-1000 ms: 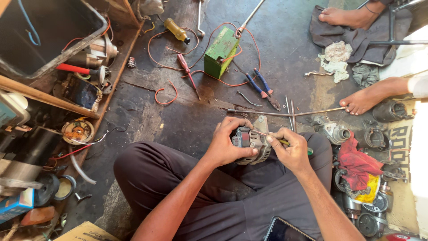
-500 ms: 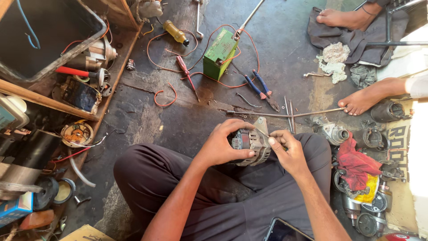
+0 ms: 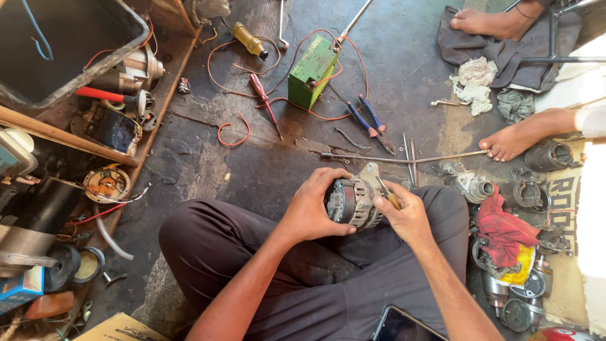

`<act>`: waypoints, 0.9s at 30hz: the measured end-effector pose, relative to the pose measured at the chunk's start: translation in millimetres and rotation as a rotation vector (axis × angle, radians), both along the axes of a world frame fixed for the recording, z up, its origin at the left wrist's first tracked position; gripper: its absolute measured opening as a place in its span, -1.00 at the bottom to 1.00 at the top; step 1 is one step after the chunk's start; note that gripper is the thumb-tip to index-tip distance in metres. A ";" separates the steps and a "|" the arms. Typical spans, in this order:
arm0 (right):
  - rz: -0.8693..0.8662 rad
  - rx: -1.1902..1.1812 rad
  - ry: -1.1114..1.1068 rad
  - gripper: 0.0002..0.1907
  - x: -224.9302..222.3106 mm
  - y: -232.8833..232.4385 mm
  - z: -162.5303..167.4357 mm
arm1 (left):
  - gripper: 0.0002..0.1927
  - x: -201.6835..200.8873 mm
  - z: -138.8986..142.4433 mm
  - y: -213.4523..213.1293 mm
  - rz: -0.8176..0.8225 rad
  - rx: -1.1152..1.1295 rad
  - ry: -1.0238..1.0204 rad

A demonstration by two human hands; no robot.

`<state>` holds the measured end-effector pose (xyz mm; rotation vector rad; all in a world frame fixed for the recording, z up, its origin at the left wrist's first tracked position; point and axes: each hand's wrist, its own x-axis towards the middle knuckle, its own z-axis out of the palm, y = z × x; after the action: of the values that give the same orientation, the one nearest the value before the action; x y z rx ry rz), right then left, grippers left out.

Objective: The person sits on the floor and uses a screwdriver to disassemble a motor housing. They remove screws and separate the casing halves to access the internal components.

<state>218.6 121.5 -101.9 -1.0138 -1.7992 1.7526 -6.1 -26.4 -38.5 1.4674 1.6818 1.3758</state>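
Observation:
I sit cross-legged on a dark floor with a grey metal alternator (image 3: pixel 355 201) held over my lap. My left hand (image 3: pixel 314 205) wraps around its left side and steadies it. A thin tool with a yellow handle (image 3: pixel 390 197) is gripped in my right hand (image 3: pixel 407 213), its tip resting on the alternator's right edge. My dark trousers fill the lower middle of the view.
On the floor ahead lie a green battery (image 3: pixel 312 70) with red wires, blue-handled pliers (image 3: pixel 369 121), a red screwdriver (image 3: pixel 264 95), long metal rods (image 3: pixel 404 158) and a red rag (image 3: pixel 502 228). Another person's bare feet (image 3: pixel 512 143) rest at the right. Motor parts clutter both sides.
Both hands and the alternator have shifted slightly; the left hand has turned further around the housing and the right hand's tool sits closer against its edge.

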 end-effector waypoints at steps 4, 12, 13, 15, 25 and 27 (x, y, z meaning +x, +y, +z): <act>-0.045 -0.006 -0.028 -0.38 -3.9 -4.9 5.0 | -0.08 -6.4 2.2 0.8 -0.055 -0.029 0.019; -0.058 0.083 -0.095 -0.47 -6.8 -15.3 19.9 | -0.10 -0.6 5.6 -3.5 0.009 -0.007 0.028; -0.073 0.128 -0.155 -0.49 -6.6 -16.6 21.2 | -0.10 -0.6 5.7 -4.1 -0.007 -0.024 0.024; -0.086 0.150 -0.156 -0.49 -7.5 -18.3 22.6 | -0.10 -5.8 5.5 -3.1 -0.033 -0.049 0.019; -0.107 0.217 -0.218 -0.48 -6.1 -19.7 21.5 | -0.07 -19.4 3.5 -2.9 -0.143 0.027 -0.019; -0.103 0.218 -0.201 -0.50 -6.3 -19.5 20.3 | -0.05 -22.7 5.1 -5.6 -0.129 -0.015 0.040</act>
<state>212.4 102.0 -81.5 -1.2010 -1.9706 1.3999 -28.8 -32.0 -33.4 1.5754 1.5881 1.2704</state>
